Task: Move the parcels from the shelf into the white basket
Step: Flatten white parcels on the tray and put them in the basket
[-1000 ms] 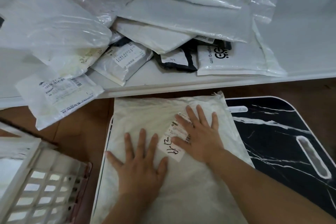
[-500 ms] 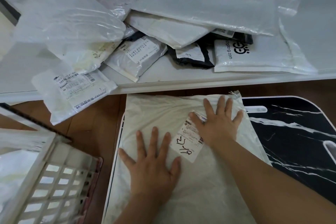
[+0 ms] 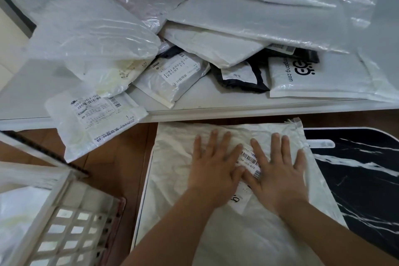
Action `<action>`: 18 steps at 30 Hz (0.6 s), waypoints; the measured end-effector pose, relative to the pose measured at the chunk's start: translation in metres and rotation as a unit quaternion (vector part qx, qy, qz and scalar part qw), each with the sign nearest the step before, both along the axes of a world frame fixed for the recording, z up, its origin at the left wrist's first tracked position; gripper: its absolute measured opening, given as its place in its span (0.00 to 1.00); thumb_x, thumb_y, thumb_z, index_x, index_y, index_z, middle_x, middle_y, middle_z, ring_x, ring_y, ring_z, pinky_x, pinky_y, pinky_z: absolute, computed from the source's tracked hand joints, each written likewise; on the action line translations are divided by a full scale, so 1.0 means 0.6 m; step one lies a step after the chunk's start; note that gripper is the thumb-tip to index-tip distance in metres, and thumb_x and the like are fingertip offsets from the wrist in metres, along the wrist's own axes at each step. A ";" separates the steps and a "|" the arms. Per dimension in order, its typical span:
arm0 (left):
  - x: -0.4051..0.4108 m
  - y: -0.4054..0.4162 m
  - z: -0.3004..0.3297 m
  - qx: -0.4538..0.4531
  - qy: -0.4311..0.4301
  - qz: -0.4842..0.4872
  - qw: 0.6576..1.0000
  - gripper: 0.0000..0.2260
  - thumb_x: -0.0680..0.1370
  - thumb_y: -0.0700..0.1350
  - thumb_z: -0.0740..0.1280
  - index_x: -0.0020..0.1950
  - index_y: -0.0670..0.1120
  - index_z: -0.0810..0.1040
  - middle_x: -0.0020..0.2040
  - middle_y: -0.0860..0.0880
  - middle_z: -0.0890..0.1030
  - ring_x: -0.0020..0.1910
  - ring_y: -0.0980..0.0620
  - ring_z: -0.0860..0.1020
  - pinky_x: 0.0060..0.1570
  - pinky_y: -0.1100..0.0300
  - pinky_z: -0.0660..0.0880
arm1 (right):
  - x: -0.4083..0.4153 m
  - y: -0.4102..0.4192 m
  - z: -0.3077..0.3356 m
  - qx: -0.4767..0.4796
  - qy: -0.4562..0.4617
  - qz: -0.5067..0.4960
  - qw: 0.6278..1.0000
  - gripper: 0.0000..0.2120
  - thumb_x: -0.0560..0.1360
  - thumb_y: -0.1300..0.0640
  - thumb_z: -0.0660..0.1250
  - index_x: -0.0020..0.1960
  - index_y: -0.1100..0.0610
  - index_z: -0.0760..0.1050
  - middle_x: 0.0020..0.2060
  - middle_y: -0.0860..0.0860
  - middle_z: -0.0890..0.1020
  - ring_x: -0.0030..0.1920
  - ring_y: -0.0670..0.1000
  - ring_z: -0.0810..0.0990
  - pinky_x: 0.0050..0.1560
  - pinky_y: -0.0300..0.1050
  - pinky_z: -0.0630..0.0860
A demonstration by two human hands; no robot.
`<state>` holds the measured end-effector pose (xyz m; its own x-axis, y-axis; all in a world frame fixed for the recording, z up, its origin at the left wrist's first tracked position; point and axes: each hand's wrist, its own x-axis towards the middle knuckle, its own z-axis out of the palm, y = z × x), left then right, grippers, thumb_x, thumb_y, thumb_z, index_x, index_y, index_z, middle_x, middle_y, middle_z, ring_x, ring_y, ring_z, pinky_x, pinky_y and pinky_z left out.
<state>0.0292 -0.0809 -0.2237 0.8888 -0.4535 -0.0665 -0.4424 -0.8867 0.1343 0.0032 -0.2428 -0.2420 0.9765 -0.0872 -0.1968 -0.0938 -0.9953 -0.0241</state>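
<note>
Head view: both flat hands beside barcode label (image 3: 250, 161) "J10-070".

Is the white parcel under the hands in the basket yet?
Out: white parcel lies flat on the marble-patterned board; white basket sits apart.

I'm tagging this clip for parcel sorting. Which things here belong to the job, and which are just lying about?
Part of the job:
- white parcel under both flat hands, left hand and right hand
- parcels piled on the shelf
- white basket, lower left

Just lying about:
- black marbled board beneath the white parcel
- wooden floor
</note>
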 end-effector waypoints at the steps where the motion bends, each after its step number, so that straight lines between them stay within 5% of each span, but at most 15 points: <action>1: 0.010 -0.003 -0.005 0.023 0.018 -0.003 1.000 0.32 0.73 0.64 0.32 0.78 0.60 0.46 0.79 0.54 0.41 0.77 0.45 0.36 0.70 0.36 0.34 | 0.001 -0.001 0.002 0.001 0.002 -0.001 1.000 0.42 0.64 0.26 0.21 0.74 0.41 0.29 0.75 0.59 0.32 0.73 0.59 0.26 0.72 0.66 0.36; 6: 0.039 0.064 -0.037 0.059 0.005 0.130 0.990 0.33 0.73 0.67 0.32 0.77 0.61 0.43 0.79 0.57 0.43 0.77 0.50 0.38 0.71 0.38 0.34 | 0.005 0.000 0.004 0.006 0.014 -0.003 1.000 0.40 0.66 0.25 0.27 0.73 0.41 0.26 0.74 0.59 0.29 0.72 0.59 0.24 0.72 0.66 0.34; 18: -0.016 0.149 -0.033 0.017 0.011 0.304 0.952 0.40 0.72 0.68 0.31 0.79 0.49 0.43 0.80 0.46 0.45 0.78 0.46 0.42 0.75 0.46 0.39 | 0.006 0.000 0.004 0.024 0.006 -0.002 1.000 0.42 0.64 0.24 0.23 0.73 0.42 0.26 0.75 0.59 0.31 0.73 0.59 0.25 0.71 0.67 0.34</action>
